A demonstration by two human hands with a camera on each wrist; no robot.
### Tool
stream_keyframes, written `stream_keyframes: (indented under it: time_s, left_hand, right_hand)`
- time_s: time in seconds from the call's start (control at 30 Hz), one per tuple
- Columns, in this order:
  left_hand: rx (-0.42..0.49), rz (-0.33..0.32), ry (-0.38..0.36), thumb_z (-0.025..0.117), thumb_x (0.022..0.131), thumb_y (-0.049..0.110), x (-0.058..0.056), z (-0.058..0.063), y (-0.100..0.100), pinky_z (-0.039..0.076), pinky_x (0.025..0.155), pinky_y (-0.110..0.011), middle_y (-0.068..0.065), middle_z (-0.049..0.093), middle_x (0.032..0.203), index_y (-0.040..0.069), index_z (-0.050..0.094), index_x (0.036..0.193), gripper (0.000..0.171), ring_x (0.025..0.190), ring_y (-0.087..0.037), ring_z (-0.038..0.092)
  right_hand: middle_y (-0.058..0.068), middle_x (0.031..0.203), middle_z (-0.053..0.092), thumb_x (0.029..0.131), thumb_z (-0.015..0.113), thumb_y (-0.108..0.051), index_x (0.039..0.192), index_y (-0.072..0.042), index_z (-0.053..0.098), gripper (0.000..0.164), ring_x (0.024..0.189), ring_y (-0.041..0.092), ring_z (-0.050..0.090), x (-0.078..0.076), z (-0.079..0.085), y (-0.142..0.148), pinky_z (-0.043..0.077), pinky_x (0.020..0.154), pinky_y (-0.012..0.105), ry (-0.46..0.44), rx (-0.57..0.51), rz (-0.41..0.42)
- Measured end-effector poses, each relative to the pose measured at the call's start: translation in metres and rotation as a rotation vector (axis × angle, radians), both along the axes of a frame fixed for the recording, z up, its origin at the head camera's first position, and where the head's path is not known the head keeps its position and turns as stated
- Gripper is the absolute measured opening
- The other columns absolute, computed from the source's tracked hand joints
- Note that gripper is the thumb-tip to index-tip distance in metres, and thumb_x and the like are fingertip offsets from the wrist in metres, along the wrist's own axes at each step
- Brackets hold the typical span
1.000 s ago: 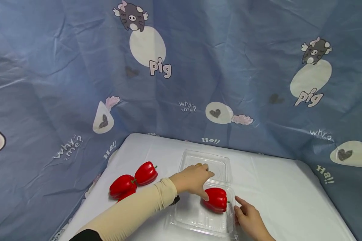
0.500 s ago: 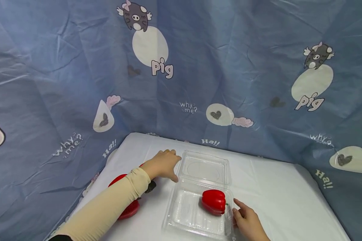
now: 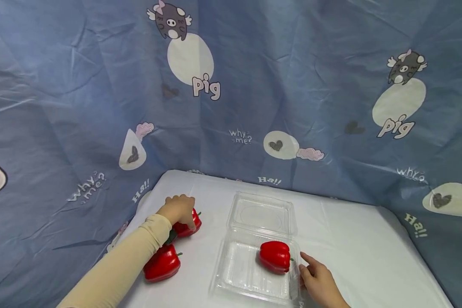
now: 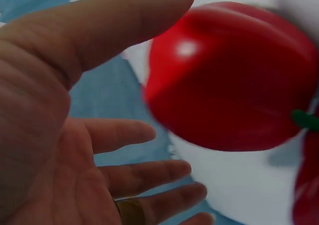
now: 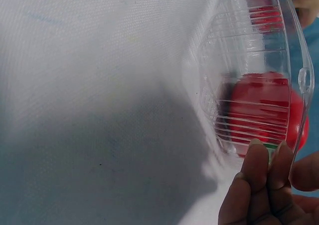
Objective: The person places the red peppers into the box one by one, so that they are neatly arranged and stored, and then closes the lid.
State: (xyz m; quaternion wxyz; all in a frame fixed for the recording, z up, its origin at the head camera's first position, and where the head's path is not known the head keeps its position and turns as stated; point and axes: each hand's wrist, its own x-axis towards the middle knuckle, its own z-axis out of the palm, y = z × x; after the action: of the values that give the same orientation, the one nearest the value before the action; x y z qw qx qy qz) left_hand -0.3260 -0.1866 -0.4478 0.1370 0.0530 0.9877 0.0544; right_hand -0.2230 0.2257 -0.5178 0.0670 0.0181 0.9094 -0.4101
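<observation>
My left hand (image 3: 180, 209) is over a red bell pepper (image 3: 186, 226) at the back left. In the left wrist view the thumb and spread fingers (image 4: 144, 177) reach toward that pepper (image 4: 229, 80), and the fingers are not curled round it. Another red bell pepper (image 3: 162, 263) lies in front of my left forearm. A clear plastic clamshell container (image 3: 235, 295) lies with its lid (image 3: 259, 214) folded back. One red bell pepper (image 3: 275, 256) is in its base, stem to the right. My right hand (image 3: 318, 280) holds the container's right rim between its digits.
White cloth (image 3: 362, 252) covers the table. A blue printed curtain (image 3: 231, 107) rises behind it and along both sides. My left sleeve (image 3: 119, 261) hides part of the table's left side. Part of a red pepper (image 4: 306, 190) shows at the left wrist view's right edge.
My left hand has gone left from above the container, past the lid, to the back-left pepper. The pepper in the container stays there. My right hand remains at the rim.
</observation>
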Motion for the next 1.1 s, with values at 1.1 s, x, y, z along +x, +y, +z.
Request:
stream_keyframes:
  time_s: [1.1]
  left_hand:
    - [0.095,-0.161,0.067,0.091,0.062,0.027,0.013,0.064,0.029,0.053,0.068,-0.043,-0.007,0.063,0.095,0.007,0.056,0.116,0.067,0.085,-0.025,0.062]
  right_hand:
    - [0.004,0.066,0.057,0.099,0.056,-0.01,0.141,0.006,0.048,0.045,0.057,0.018,0.056,0.0,0.003,0.002,0.048,0.049,0.029,-0.023,-0.024,-0.025]
